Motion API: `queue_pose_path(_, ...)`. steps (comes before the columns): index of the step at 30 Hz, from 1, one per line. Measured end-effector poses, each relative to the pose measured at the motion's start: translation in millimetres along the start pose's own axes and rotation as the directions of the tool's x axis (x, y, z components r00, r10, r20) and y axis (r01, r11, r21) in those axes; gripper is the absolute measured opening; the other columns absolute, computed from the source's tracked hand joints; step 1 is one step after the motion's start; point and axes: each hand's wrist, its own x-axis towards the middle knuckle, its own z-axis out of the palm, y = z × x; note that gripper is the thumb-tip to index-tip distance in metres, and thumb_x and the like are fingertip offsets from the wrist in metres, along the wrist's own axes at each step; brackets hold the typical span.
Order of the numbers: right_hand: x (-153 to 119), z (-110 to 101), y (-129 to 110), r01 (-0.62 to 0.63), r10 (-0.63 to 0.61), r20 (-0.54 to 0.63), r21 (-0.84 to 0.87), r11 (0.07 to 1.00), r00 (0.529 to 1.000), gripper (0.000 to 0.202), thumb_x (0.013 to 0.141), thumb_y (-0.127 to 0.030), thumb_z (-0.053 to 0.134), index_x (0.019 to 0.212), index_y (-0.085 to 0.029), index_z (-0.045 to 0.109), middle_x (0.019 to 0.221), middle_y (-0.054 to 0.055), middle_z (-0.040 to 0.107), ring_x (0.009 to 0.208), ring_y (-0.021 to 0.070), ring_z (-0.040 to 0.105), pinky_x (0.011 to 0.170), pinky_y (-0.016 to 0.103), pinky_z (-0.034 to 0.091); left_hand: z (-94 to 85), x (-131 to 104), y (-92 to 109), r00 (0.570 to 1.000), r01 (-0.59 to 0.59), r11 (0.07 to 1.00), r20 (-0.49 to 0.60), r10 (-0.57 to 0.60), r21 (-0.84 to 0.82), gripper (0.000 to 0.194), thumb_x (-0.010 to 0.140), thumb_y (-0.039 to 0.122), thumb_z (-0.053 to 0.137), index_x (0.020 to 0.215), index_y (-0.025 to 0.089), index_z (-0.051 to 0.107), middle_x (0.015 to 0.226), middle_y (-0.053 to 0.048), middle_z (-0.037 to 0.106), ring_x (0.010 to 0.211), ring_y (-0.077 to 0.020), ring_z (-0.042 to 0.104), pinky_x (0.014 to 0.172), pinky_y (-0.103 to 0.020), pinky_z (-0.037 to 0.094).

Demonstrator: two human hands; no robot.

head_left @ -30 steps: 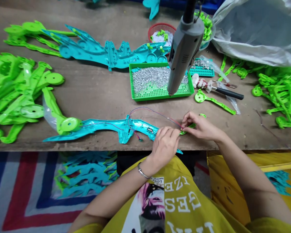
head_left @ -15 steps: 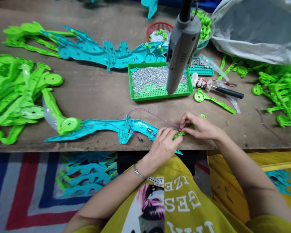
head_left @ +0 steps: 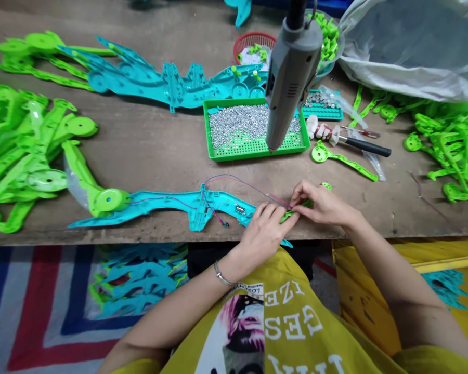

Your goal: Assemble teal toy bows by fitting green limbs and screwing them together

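Note:
A long blue plastic shell piece (head_left: 159, 202) lies along the near table edge. A green plastic arm (head_left: 286, 215) sits at its right end, partly hidden under my hands. My left hand (head_left: 267, 228) is closed over that end, thumb and fingers against the green arm. My right hand (head_left: 320, 203) pinches at the same arm with closed fingertips. Thin red and blue wires (head_left: 249, 184) loop up from the shell and run to those fingertips; their ends are hidden. Another green arm (head_left: 109, 200) with a round hub lies on the shell's left end.
A grey power screwdriver (head_left: 292, 83) hangs above a green tray (head_left: 257, 154) of screws. Behind lies a second blue shell (head_left: 140, 85). Green parts are heaped left (head_left: 27, 140) and right (head_left: 456, 150). A black-handled tool (head_left: 368, 146) lies beside a loose green arm (head_left: 349, 162).
My left thumb and fingers have shifted slightly right along the green arm, closer to my right hand. The whole view has drifted a little; the right hand keeps its pinch.

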Motion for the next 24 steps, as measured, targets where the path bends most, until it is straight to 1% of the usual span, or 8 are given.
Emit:
queue_pose_path(5,-2.2,-4.8,-1.7,-0.063,0.062,0.011,0.129,0.990,0.998,0.029,0.081,-0.009,0.057,0.103,-0.023,0.045,0.096,0.005,0.073,0.088,0.0171,0.073,0.077,0.031,0.059,-0.1,2.7,2.8,0.996,0.073,0.997,0.053,-0.072,-0.024,0.047,0.094,0.008,0.047,0.139,0.022,0.054,0.103,-0.008,0.054,0.097,-0.0238,0.048,0.085,-0.037,0.047)
queue_pose_path(10,-3.6,-6.4,-3.4,-0.110,0.111,0.010,0.213,0.971,0.994,0.036,0.074,-0.002,0.050,0.102,-0.022,0.044,0.095,0.004,0.071,0.086,0.0163,0.073,0.076,0.030,0.059,-1.8,5.3,2.5,0.983,0.139,0.989,0.128,-0.133,-0.040,0.045,0.099,0.014,0.044,0.141,0.027,0.055,0.096,-0.007,0.047,0.092,-0.0234,0.045,0.076,-0.033,0.045)
queue_pose_path(13,-3.4,-1.1,-6.2,-0.100,0.114,-0.053,0.217,0.971,0.992,0.030,0.077,-0.005,0.053,0.100,-0.022,0.047,0.096,0.005,0.071,0.082,0.0156,0.071,0.073,0.030,0.058,-3.6,6.2,1.0,0.979,0.142,0.989,0.153,-0.135,-0.037,0.044,0.100,0.016,0.042,0.140,0.030,0.055,0.095,-0.007,0.045,0.092,-0.0236,0.045,0.075,-0.033,0.044)
queue_pose_path(17,-2.3,9.0,-9.5,-0.064,0.090,-0.138,0.183,0.981,0.986,0.024,0.080,-0.010,0.061,0.099,-0.022,0.051,0.094,0.004,0.071,0.086,0.0175,0.070,0.079,0.033,0.056,-5.2,3.9,-2.0,0.984,0.093,0.994,0.160,-0.083,-0.059,0.048,0.098,0.012,0.043,0.142,0.030,0.052,0.105,-0.008,0.050,0.098,-0.0240,0.048,0.083,-0.036,0.047)
queue_pose_path(19,-2.8,12.1,-10.4,-0.043,0.064,-0.135,0.154,0.987,0.989,0.026,0.079,-0.009,0.061,0.100,-0.022,0.052,0.093,0.003,0.071,0.088,0.0184,0.070,0.080,0.035,0.055,-4.3,1.1,-3.0,0.991,0.068,0.996,0.115,-0.062,-0.051,0.047,0.097,0.011,0.044,0.139,0.029,0.054,0.110,-0.009,0.054,0.102,-0.0241,0.050,0.089,-0.039,0.049)
queue_pose_path(21,-5.2,13.1,-11.5,-0.026,0.041,-0.137,0.109,0.994,0.990,0.029,0.078,-0.007,0.060,0.102,-0.022,0.052,0.092,0.003,0.071,0.087,0.0189,0.070,0.081,0.035,0.054,-2.0,-2.8,-3.1,0.999,0.036,0.999,0.013,-0.035,-0.037,0.042,0.097,0.010,0.046,0.135,0.026,0.057,0.112,-0.010,0.058,0.106,-0.0243,0.053,0.096,-0.043,0.049)
queue_pose_path(23,-10.0,13.0,-12.9,-0.017,0.025,-0.152,0.057,0.998,0.988,0.032,0.078,-0.006,0.060,0.104,-0.022,0.052,0.093,0.003,0.072,0.088,0.0194,0.070,0.082,0.036,0.055,0.6,-7.9,-2.1,0.986,0.009,0.999,-0.168,-0.015,-0.033,0.034,0.096,0.011,0.051,0.126,0.022,0.062,0.111,-0.010,0.063,0.112,-0.0242,0.056,0.101,-0.044,0.047)
queue_pose_path(24,-13.2,13.4,-13.3,-0.014,0.018,-0.163,0.023,1.000,0.986,0.033,0.078,-0.007,0.060,0.105,-0.022,0.052,0.094,0.004,0.072,0.089,0.0199,0.070,0.082,0.037,0.055,1.4,-10.9,-1.3,0.962,0.000,0.999,-0.274,-0.010,-0.034,0.029,0.095,0.012,0.055,0.120,0.021,0.064,0.107,-0.009,0.066,0.112,-0.0237,0.057,0.100,-0.043,0.048)
